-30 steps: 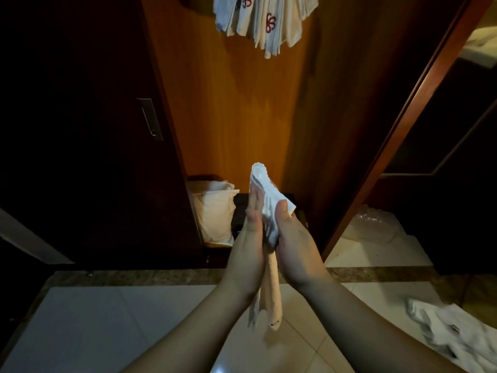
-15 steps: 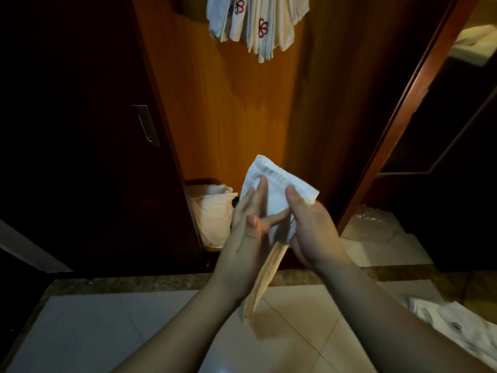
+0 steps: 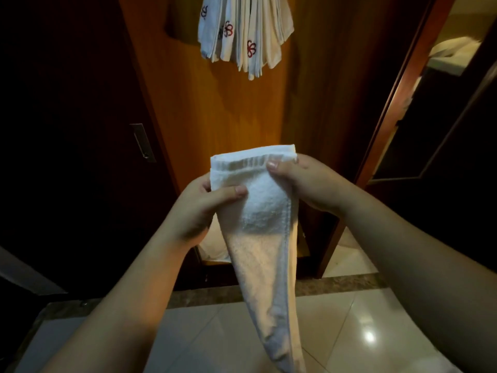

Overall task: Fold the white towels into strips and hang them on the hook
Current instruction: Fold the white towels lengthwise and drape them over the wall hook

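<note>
- Nearest the camera, two bare forearms reach forward from the bottom corners of the view, meeting at a white towel (image 3: 258, 211) held up in mid-air above a pale, glossy tiled floor (image 3: 336, 332).
- The towel is folded lengthwise: wide and flat at the top, narrowing as it hangs to a loose tail that runs off the bottom edge of the view.
- The left hand (image 3: 199, 208) pinches the towel's left edge a little below the top corner, thumb lying across the front of the cloth and fingers hidden behind it.
- The right hand (image 3: 304, 179) grips the top right corner, thumb pressed on the hemmed band at the front, fingers behind. It sits slightly higher than the left.
- Under the hands, a strip of dark speckled stone (image 3: 322, 286) crosses the floor where the tiles end.
- Behind the towel, low down, part of a pale bundle (image 3: 212, 246) shows in a shadowed opening; what it is cannot be told.
- Beyond stands a warm orange wooden panel (image 3: 215, 109), with a very dark door to its left carrying a slim metal handle (image 3: 142, 142).
- High on the panel, at the top edge of the view, a fan of folded white towels with red flower emblems (image 3: 246, 33) hangs down. Whatever holds them lies out of view.
- To the right, a reddish wooden door frame (image 3: 395, 103) slants upward into shadow.
</note>
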